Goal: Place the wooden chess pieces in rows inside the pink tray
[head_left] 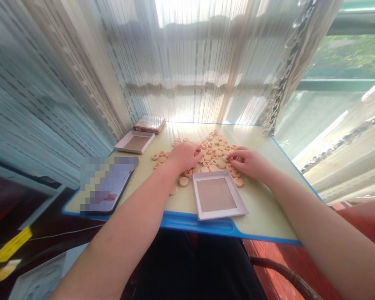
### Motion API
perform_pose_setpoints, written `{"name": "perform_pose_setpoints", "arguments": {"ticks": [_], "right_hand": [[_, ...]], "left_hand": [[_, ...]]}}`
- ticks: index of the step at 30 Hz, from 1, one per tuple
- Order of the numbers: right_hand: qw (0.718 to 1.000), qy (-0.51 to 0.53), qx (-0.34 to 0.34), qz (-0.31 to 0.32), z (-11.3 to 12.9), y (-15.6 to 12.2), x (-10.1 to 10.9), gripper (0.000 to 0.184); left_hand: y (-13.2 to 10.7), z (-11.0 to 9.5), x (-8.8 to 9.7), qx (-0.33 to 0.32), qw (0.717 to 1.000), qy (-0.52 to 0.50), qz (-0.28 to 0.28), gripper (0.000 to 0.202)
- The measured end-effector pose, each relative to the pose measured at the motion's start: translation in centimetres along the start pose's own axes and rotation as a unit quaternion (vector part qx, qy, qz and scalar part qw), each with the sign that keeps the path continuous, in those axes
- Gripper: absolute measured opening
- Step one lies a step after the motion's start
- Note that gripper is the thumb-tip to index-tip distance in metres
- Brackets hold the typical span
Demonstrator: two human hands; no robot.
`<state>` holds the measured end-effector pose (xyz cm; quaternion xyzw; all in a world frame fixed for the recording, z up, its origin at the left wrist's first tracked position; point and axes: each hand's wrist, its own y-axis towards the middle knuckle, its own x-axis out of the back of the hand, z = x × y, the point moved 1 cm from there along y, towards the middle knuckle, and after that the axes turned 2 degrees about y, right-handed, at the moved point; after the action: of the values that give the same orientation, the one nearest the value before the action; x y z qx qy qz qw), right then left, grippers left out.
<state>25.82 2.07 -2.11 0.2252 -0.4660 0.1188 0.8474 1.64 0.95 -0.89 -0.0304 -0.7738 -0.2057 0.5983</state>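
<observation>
Several round wooden chess discs (213,151) with red and dark characters lie scattered on a pale tabletop with a blue rim (193,223). My left hand (185,155) rests over the left side of the pile, fingers curled down onto the discs. My right hand (249,161) lies at the right side of the pile, its fingertips pinched on a disc with red marking. A shallow white square tray (218,196) with a brownish floor sits just in front of both hands with nothing in it.
A second white tray (135,142) and a flat box (149,123) stand at the back left. A phone (108,184) lies at the front left corner. Sheer curtains hang close behind the table; a window is at the right.
</observation>
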Motion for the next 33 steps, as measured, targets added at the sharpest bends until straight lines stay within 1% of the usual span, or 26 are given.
{"name": "perform_pose_setpoints", "arguments": {"ticks": [3, 8, 12, 16, 20, 22, 24, 29, 33], "right_hand": [[1.000, 0.005, 0.007, 0.000, -0.08, 0.12, -0.19, 0.021], [0.999, 0.012, 0.004, -0.029, -0.11, 0.15, -0.31, 0.023], [1.000, 0.025, -0.010, -0.014, -0.02, 0.26, -0.37, 0.022], [0.999, 0.011, -0.028, -0.024, -0.14, 0.39, -0.31, 0.020], [0.999, -0.002, -0.037, -0.037, -0.36, 0.34, -0.30, 0.025], [0.999, 0.001, -0.038, -0.030, -0.34, 0.30, -0.35, 0.028], [0.999, 0.005, -0.039, -0.021, -0.23, 0.29, -0.39, 0.026], [0.999, 0.002, -0.040, -0.029, -0.19, 0.35, -0.46, 0.021], [0.999, -0.019, -0.004, -0.032, -0.63, 0.49, -0.72, 0.025]], "left_hand": [[-0.03, -0.12, 0.00, 0.001, 1.000, 0.001, 0.003, 0.029], [-0.11, -0.18, -0.08, -0.004, 1.000, 0.003, 0.003, 0.027], [-0.10, -0.14, -0.26, -0.008, 1.000, 0.001, -0.002, 0.028], [-0.02, -0.09, -0.36, -0.018, 1.000, -0.009, -0.001, 0.031], [-0.04, -0.13, -0.26, -0.015, 1.000, -0.013, 0.004, 0.030], [-0.07, -0.16, -0.23, -0.016, 1.000, -0.012, 0.002, 0.030], [-0.08, -0.18, -0.24, -0.021, 1.000, -0.010, -0.001, 0.030], [0.00, -0.12, -0.50, -0.038, 0.998, 0.026, -0.038, 0.029], [0.08, -0.06, -0.78, -0.039, 0.997, 0.038, -0.050, 0.029]]}}
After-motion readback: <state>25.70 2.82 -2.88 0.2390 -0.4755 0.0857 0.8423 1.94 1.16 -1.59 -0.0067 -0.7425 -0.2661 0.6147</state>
